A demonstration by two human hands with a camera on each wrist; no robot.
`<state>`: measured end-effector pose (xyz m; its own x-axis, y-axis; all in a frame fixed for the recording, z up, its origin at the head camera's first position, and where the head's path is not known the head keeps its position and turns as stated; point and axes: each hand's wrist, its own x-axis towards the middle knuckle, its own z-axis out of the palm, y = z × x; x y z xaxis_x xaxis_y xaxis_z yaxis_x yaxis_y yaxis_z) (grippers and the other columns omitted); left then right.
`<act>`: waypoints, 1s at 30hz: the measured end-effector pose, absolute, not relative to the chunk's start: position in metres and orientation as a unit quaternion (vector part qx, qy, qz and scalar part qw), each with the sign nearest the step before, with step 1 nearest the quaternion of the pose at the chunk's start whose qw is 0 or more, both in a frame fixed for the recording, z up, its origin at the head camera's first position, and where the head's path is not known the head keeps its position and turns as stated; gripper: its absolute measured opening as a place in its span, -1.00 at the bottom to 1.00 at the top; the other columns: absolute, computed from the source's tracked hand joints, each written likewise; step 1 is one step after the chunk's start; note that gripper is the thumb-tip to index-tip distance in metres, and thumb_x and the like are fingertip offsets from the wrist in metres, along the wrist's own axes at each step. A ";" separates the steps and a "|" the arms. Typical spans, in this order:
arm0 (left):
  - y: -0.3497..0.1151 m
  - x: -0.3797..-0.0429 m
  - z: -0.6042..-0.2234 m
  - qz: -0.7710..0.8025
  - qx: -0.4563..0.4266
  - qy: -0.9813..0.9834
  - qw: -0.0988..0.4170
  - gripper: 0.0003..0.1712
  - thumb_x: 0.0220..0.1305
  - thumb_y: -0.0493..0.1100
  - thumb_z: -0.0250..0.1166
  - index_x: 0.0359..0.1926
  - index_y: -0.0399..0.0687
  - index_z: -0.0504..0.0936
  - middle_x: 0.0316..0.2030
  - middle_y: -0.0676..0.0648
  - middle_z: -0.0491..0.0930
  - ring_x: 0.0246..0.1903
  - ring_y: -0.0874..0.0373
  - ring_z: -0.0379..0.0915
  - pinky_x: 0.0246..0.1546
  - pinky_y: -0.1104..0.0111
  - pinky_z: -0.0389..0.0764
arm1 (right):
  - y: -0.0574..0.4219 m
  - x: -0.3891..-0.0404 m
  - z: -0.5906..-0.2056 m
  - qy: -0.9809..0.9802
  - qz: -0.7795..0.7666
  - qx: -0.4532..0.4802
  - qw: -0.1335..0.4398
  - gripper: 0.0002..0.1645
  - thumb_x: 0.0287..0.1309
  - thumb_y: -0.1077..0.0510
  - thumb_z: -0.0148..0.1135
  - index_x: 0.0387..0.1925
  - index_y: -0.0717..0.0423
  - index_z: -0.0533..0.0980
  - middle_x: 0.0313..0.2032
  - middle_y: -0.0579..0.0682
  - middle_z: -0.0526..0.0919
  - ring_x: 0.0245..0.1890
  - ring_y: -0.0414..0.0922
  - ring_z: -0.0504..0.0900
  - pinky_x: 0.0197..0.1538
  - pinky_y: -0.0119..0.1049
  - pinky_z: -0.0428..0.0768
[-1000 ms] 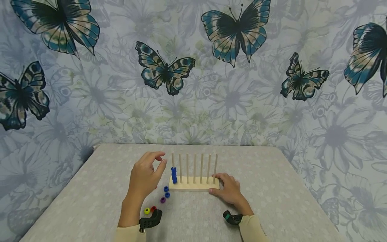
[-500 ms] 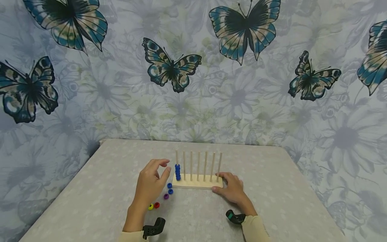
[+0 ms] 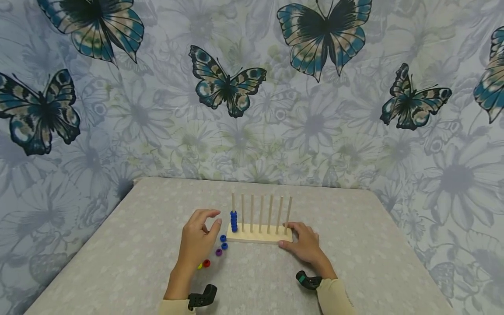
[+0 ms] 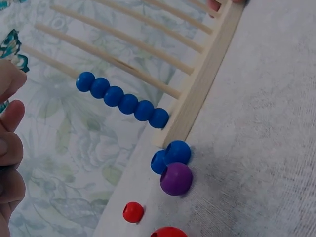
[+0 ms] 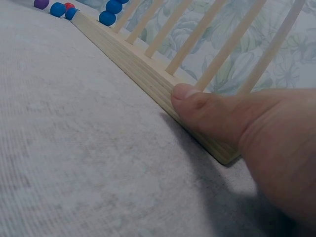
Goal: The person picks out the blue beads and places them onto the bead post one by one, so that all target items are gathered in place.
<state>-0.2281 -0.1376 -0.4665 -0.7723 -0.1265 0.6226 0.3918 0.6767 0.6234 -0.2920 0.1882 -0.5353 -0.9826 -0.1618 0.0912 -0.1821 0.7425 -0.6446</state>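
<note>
A wooden peg board stands on the table with a row of upright pegs. Its leftmost peg carries a stack of blue beads; the other pegs are bare. My left hand hovers left of that stack, thumb and forefinger apart with no bead visible between them. In the left wrist view only bent fingers show at the edge. My right hand grips the board's right end, its thumb on the front edge and fingers behind.
Loose blue beads lie by the board's left front corner, with a purple bead nearer me. A red bead and a partly hidden yellow bead lie beside my left wrist. Another red bead shows behind.
The head view has shifted, so the scene sits further right and higher. My left hand has dropped from the peg's top to about the beads' height. The right hand keeps its grip.
</note>
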 end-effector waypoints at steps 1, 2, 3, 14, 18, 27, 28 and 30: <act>-0.137 -0.229 -0.468 -0.393 -0.077 -0.856 0.327 -0.76 0.28 -0.16 0.40 -0.03 0.09 0.71 -0.10 0.05 0.63 -0.66 0.32 0.23 -0.64 0.46 0.39 | 0.189 -0.292 -0.535 -0.933 0.347 0.094 0.019 -0.22 -0.01 -0.35 0.47 0.25 -0.29 0.48 0.27 -0.11 0.50 0.22 -0.02 0.39 0.12 0.01 0.20; -0.138 -0.230 -0.469 -0.389 -0.075 -0.858 0.326 -0.76 0.28 -0.15 0.40 -0.03 0.08 0.71 -0.12 0.05 0.63 -0.66 0.32 0.23 -0.64 0.46 0.39 | 0.189 -0.292 -0.536 -0.932 0.349 0.094 0.022 -0.22 -0.02 -0.35 0.47 0.24 -0.29 0.48 0.26 -0.11 0.51 0.21 -0.02 0.39 0.11 0.02 0.20; -0.138 -0.231 -0.470 -0.386 -0.073 -0.860 0.325 -0.77 0.28 -0.16 0.40 -0.03 0.08 0.71 -0.14 0.04 0.63 -0.66 0.32 0.22 -0.64 0.46 0.38 | 0.189 -0.292 -0.536 -0.931 0.350 0.097 0.025 -0.23 -0.01 -0.35 0.47 0.24 -0.28 0.49 0.26 -0.10 0.51 0.20 -0.01 0.40 0.11 0.03 0.20; -0.141 -0.233 -0.481 -0.335 -0.053 -0.894 0.292 -0.76 0.29 -0.12 0.38 -0.03 0.08 0.70 -0.21 0.01 0.63 -0.59 0.27 0.21 -0.58 0.46 0.34 | 0.189 -0.293 -0.537 -0.929 0.356 0.101 0.025 -0.25 -0.01 -0.35 0.46 0.23 -0.29 0.50 0.24 -0.09 0.52 0.20 0.00 0.39 0.16 0.07 0.20; -0.141 -0.233 -0.485 -0.318 -0.039 -0.912 0.254 -0.77 0.29 -0.10 0.38 -0.03 0.11 0.71 -0.19 0.04 0.62 -0.50 0.22 0.37 -0.48 0.43 0.42 | 0.188 -0.291 -0.535 -0.928 0.358 0.099 0.020 -0.25 -0.01 -0.34 0.47 0.22 -0.28 0.50 0.24 -0.08 0.52 0.20 0.00 0.40 0.14 0.06 0.21; -0.140 -0.237 -0.495 -0.314 -0.052 -0.927 0.198 -0.76 0.30 -0.07 0.37 -0.02 0.12 0.71 -0.22 0.02 0.64 -0.44 0.24 0.39 -0.45 0.41 0.45 | 0.187 -0.291 -0.534 -0.928 0.356 0.103 0.025 -0.26 -0.01 -0.33 0.47 0.22 -0.28 0.51 0.24 -0.09 0.53 0.19 0.00 0.40 0.13 0.07 0.22; -0.140 -0.237 -0.495 -0.313 -0.052 -0.929 0.192 -0.75 0.29 -0.06 0.37 -0.02 0.12 0.71 -0.22 0.02 0.63 -0.46 0.25 0.38 -0.47 0.41 0.43 | 0.187 -0.291 -0.534 -0.928 0.357 0.103 0.026 -0.26 -0.01 -0.33 0.47 0.22 -0.28 0.51 0.23 -0.09 0.53 0.19 0.00 0.40 0.13 0.07 0.22; -0.140 -0.238 -0.496 -0.312 -0.050 -0.933 0.173 -0.74 0.28 -0.04 0.38 -0.01 0.14 0.71 -0.22 0.03 0.63 -0.51 0.26 0.36 -0.50 0.41 0.42 | 0.187 -0.292 -0.534 -0.927 0.359 0.104 0.026 -0.26 -0.01 -0.33 0.48 0.22 -0.28 0.51 0.23 -0.09 0.53 0.18 0.00 0.40 0.13 0.06 0.21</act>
